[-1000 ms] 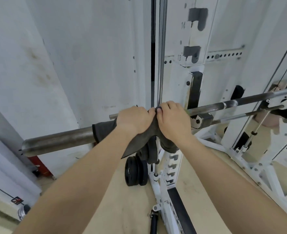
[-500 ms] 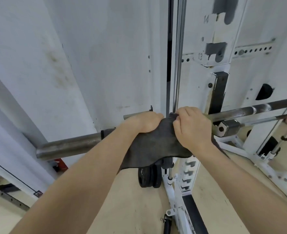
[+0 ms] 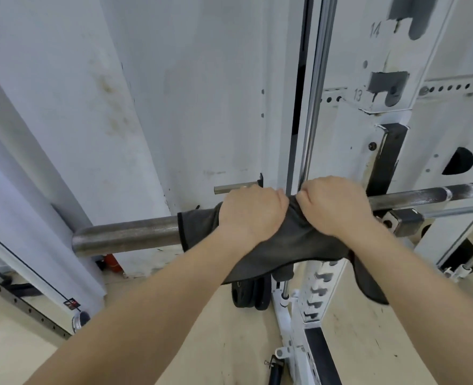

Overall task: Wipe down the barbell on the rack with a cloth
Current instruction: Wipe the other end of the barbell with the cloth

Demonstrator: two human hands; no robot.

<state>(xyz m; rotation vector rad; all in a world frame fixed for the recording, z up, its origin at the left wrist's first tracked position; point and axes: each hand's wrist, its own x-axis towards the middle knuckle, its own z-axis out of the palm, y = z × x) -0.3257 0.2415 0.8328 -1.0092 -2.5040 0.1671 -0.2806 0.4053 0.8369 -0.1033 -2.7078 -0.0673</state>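
While both my hands, left hand and right hand, clench one dark cloth around one barbell mid-frame, two weight plates stand below.

Both bare arms reached forward and up from the bottom of the view. The left hand was curled into a fist, knuckles up, squeezing tight. The right hand was curled the same way, just beside it. The two hands almost touched at the thumbs. Both wrists were bent a little, backs of the hands facing up.
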